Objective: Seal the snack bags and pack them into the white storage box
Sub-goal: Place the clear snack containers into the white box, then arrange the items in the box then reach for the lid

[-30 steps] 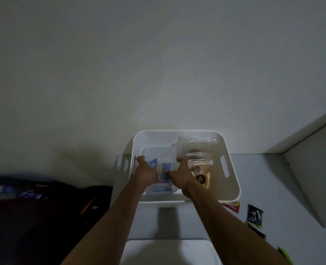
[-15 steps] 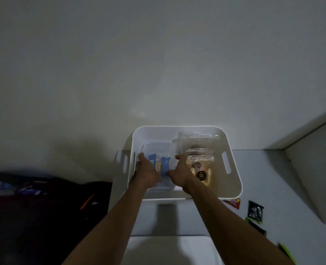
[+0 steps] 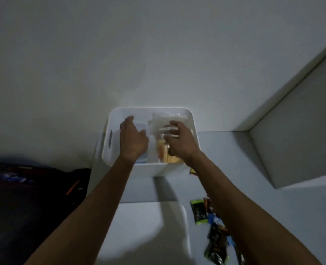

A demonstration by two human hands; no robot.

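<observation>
Hands reach together into the white box (image 3: 120,119), which stands on the pale desk (image 3: 273,207) against the wall (image 3: 158,44), a slot handle cut into its left side. The left hand (image 3: 132,140) hovers palm down over the box's left half, fingers (image 3: 129,119) stretched loosely toward the far wall and a little apart, holding nothing that can be seen; beneath its wrist a bluish clear bag (image 3: 143,159) lies on the box floor. The right hand (image 3: 181,141) is over the right half, its fingers (image 3: 174,124) curled down onto the crinkled top of a clear snack bag (image 3: 166,131), though motion blur hides whether they truly pinch it or only press it. That bag shows orange-yellow contents at its near end, and another clear bag (image 3: 169,116) stands behind it against the far wall of the box. Both bare forearms run up from the bottom edge. On the desk to the right, beside the right forearm, lie loose snack packets (image 3: 215,238), among them a green packet (image 3: 198,212). A sliver of red packet (image 3: 192,172) peeks out at the box's near right corner. A white lid or tray (image 3: 148,230) lies near the bottom centre. Dark, unlit clutter fills the left side.
</observation>
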